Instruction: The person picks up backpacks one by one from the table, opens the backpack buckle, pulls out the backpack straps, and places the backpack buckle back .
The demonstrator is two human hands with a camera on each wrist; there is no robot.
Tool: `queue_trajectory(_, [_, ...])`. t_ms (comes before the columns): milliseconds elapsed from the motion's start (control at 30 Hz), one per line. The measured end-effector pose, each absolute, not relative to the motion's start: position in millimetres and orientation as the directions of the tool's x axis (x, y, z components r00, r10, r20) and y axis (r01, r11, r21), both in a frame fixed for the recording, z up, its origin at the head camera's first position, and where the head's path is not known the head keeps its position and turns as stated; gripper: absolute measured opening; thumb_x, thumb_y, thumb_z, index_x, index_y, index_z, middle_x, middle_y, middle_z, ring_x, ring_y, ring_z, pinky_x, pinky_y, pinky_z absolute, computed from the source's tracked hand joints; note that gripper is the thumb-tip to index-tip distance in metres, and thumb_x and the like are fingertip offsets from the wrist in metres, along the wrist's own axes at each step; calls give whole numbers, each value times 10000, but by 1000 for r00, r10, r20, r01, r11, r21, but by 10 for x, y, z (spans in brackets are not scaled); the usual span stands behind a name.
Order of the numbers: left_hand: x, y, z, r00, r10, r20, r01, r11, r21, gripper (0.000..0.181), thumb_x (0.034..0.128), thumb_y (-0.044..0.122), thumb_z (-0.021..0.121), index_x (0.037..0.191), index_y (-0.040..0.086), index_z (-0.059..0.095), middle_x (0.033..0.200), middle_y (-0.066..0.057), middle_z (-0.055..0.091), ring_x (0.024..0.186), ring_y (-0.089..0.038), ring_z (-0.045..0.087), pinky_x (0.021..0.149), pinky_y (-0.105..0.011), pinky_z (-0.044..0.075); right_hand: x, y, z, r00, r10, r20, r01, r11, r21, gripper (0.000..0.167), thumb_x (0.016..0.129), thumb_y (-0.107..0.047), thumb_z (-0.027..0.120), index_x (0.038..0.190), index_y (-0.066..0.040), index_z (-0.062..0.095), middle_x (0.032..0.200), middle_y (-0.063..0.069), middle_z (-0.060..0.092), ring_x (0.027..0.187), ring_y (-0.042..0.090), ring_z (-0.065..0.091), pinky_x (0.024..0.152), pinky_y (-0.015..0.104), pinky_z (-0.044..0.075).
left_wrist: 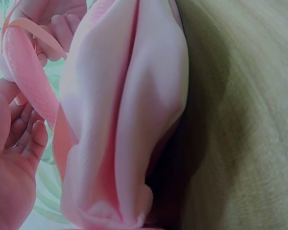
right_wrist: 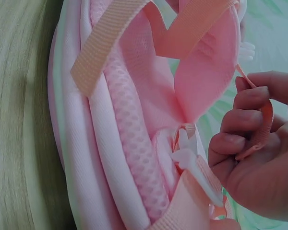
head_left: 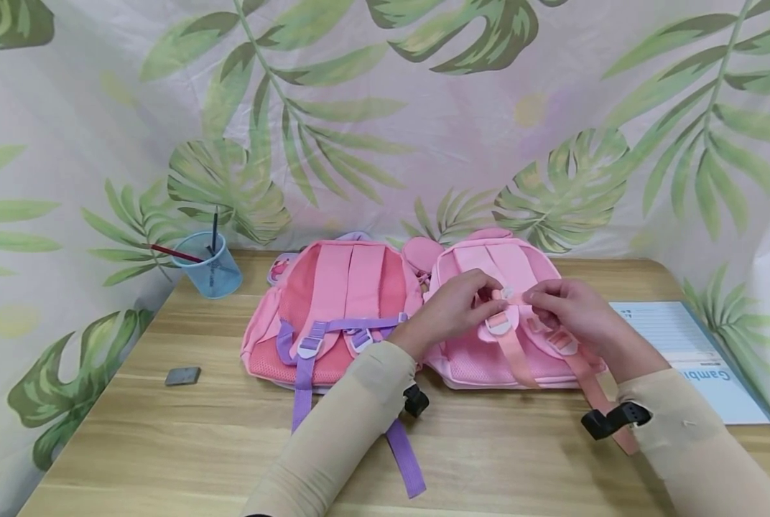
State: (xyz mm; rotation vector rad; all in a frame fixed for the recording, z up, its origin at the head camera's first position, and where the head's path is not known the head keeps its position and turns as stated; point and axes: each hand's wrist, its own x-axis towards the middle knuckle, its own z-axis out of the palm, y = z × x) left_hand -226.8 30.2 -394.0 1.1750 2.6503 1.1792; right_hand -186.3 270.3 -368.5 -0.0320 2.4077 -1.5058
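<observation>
The light pink backpack point(head_left: 465, 362) lies with its shoulder-strap side up. Over its middle, my left hand point(head_left: 452, 305) holds a peach chest strap at its small white buckle point(head_left: 506, 293). Opposite it, my right hand point(head_left: 572, 312) pinches the webbing between thumb and index finger. In the right wrist view the loose webbing end point(right_wrist: 265, 127) runs into the curled fingers of that hand. White adjusters point(head_left: 498, 324) and peach webbing tails hang below both hands. The left fingertips are partly hidden behind the padded shoulder strap point(left_wrist: 31, 72) in the left wrist view.
To the left lies a second pink backpack point(head_left: 333, 280) with purple straps point(head_left: 303, 391) trailing toward me. A blue mesh pen cup point(head_left: 215, 278) stands at the back left, a grey block point(head_left: 182, 376) in front of it. A printed sheet point(head_left: 689, 345) lies at the right.
</observation>
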Motion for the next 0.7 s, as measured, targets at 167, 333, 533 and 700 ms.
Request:
queue_trajectory(167, [-2273, 299, -3933, -722, 635, 273, 625, 429, 652, 220, 1053, 218, 726, 1206, 61, 716, 1061, -62, 684, 965, -133, 608, 855, -179, 477, -1856, 2667, -3661, -955, -197, -221, 110, 459, -881, 385, 1127, -256, 569, 1294, 85, 636, 761, -40, 497, 715, 111, 489, 657, 274, 443])
queue_trajectory(333, [-2284, 305, -3937, -715, 638, 286, 639, 429, 639, 219, 1047, 211, 735, 1197, 52, 713, 1061, -71, 683, 972, -143, 604, 867, -192, 472, -1868, 2643, -3655, -953, -193, -233, 121, 464, -878, 397, 1128, -286, 569, 1309, 61, 635, 778, -37, 485, 728, 117, 486, 678, 286, 455])
queue_trajectory(533, [-2284, 318, -3937, -702, 657, 275, 652, 437, 620, 232, 1047, 224, 739, 1202, 52, 716, 1057, -64, 676, 969, -143, 587, 862, -194, 455, -1892, 2608, -3687, -948, -211, -239, 120, 458, -881, 379, 1125, -258, 565, 1302, 66, 648, 881, -57, 605, 793, 87, 563, 700, 263, 508])
queue_trajectory(700, [-2283, 329, -3932, -697, 662, 277, 663, 448, 600, 240, 1046, 244, 741, 1205, 65, 719, 1052, -46, 675, 963, -132, 586, 862, -189, 450, -1903, 2602, -3690, -940, -214, -264, 138, 470, -872, 408, 1139, -314, 535, 1288, 51, 642, 862, -54, 590, 778, 91, 555, 697, 276, 508])
